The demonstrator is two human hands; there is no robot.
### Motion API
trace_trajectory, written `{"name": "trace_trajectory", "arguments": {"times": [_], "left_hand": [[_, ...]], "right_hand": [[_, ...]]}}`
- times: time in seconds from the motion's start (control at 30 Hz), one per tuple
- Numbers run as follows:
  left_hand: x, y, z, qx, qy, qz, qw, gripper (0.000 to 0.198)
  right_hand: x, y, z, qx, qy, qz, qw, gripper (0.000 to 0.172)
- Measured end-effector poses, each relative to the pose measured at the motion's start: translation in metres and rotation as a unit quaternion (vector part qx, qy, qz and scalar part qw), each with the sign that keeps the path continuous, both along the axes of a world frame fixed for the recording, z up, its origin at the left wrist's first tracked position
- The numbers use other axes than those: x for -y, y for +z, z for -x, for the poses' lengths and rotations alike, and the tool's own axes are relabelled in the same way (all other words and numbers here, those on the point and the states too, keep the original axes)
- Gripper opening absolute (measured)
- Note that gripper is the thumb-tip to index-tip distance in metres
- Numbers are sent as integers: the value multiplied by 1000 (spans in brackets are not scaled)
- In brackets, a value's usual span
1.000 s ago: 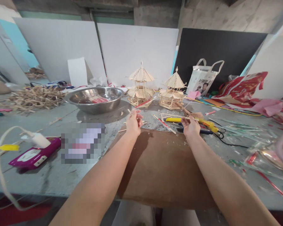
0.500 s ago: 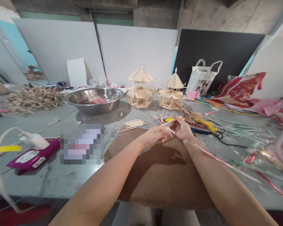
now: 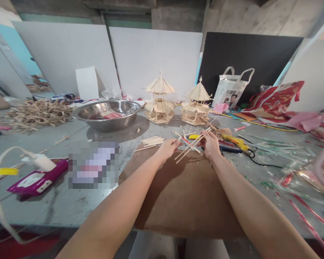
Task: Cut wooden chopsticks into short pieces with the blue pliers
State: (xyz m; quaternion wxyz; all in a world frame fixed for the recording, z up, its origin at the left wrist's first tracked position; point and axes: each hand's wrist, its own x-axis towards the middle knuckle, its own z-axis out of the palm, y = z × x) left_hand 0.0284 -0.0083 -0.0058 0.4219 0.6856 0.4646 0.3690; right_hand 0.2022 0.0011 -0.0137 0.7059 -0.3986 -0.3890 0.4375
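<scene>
My right hand is closed round the upper ends of a few thin wooden sticks, which slant down to the left over a brown board. My left hand is apart from them on the left, its fingertips pinched together; a small pale tip shows there, too small to name. Just behind my left hand lies a small pile of loose wooden sticks, partly on the board's edge. A red-and-clear glue stick or wrapper strip lies between the hands, partly covered by the sticks.
Two stick-built pagoda models stand at the back, near a steel basin. A yellow glue gun with a black cord lies right of my right hand. At left are a purple power strip and a heap of wooden pieces.
My left hand has drawn away to the left from my right hand. The sticks in my right hand now show in full, spread slightly and pointing down-left.
</scene>
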Motion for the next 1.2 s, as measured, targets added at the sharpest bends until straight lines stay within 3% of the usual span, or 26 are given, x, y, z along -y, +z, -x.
{"name": "trace_trajectory", "arguments": {"times": [0.23, 0.33, 0.43, 0.5, 0.6, 0.7, 0.83, 0.97, 1.07, 1.13, 1.2], "left_hand": [[7, -7, -6, -114, -82, -34, 989, 40], [6, -4, -4, -148, -96, -88, 980, 41], [3, -3, -1, -137, -75, -90, 984, 38], [0, -4, 0, -120, -39, -81, 989, 36], [-5, -7, 3, -80, 7, -61, 995, 35], [-9, -10, 5, -43, 16, -42, 998, 32], [-8, -8, 6, -71, 26, -74, 994, 34], [-9, -9, 5, -64, 22, -71, 995, 35], [-11, -14, 3, -43, 6, -63, 997, 39], [-12, -15, 3, -44, 10, -66, 997, 40], [-11, -14, 2, -49, 15, -69, 996, 39]], "right_hand": [[8, 6, 9, 32, 69, -27, 997, 27], [10, 8, 10, 46, 80, -30, 995, 29], [12, 12, 9, 49, 89, -35, 994, 30], [14, 16, 8, 40, 49, -57, 996, 29], [16, 19, 7, 41, -63, -117, 990, 25], [16, 14, 10, 144, -77, -153, 975, 24], [11, -3, 12, 392, 23, -149, 907, 24], [0, -20, 4, 588, 138, -115, 788, 31], [-4, -25, 0, 674, 155, -103, 715, 40], [-3, -23, 1, 677, 127, -98, 719, 40], [1, -17, 4, 637, 84, -94, 760, 33]]}}
